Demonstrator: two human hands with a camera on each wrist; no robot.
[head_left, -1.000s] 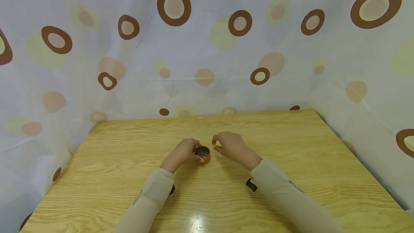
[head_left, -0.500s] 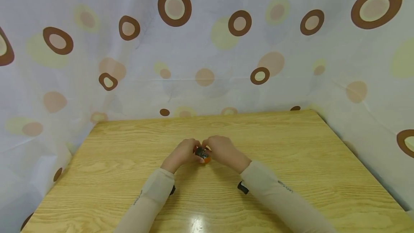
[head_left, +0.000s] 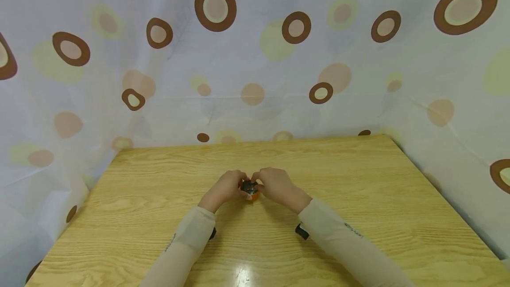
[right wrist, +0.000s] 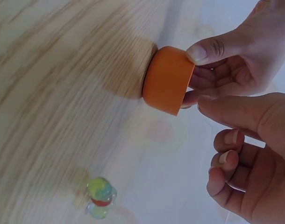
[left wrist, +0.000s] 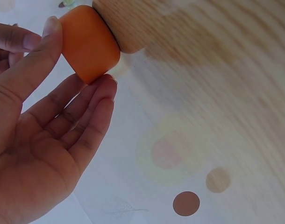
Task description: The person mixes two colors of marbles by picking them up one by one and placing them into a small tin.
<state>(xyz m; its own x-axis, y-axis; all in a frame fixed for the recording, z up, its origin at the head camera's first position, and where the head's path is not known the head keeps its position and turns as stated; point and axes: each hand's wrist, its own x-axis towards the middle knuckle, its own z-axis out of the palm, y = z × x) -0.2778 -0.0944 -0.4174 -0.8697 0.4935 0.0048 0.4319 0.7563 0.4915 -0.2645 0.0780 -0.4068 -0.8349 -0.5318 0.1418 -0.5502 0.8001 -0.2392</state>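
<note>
You have the orange cup upright on the table, gripped by your left hand; your right hand is at its rim, grasp unclear, with glass marbles to the right still outside.

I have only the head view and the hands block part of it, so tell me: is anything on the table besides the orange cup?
Observer: Yes. The right wrist view shows a small cluster of what look like coloured glass marbles on the table, apart from the orange cup.
Operator: Does the cup's base meet the table?
Observer: It appears to; the right wrist view shows the base down against the wood.
Operator: I see only the back of the right hand. What are its fingers doing?
Observer: From the palm side, several fingers of the right hand are curled inward; I can't tell whether it pinches anything.
</note>
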